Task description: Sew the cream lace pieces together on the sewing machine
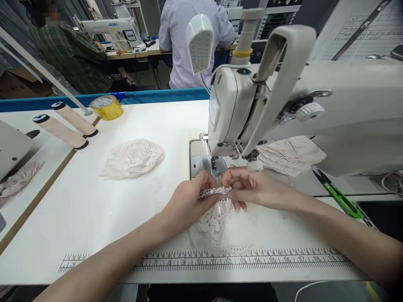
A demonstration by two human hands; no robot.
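A piece of pale lace fabric (217,222) hangs from my fingers onto the table, just in front of the sewing machine's needle plate (200,163). My left hand (192,199) pinches the gathered upper edge of the lace between thumb and fingers. On the other end of that edge, my right hand (247,186) is closed in a pinch, its lower fingers curled beneath. The sewing machine (233,105) stands right behind both hands, its presser foot area partly covered by the fingers.
Lace pieces lie at left (134,159) and under the machine arm (291,155). Green thread snips (341,195) rest at right. Thread cones (63,131) and yellow tape (107,108) sit at back left. A printed ruler (201,262) runs along the front edge. Two people work beyond.
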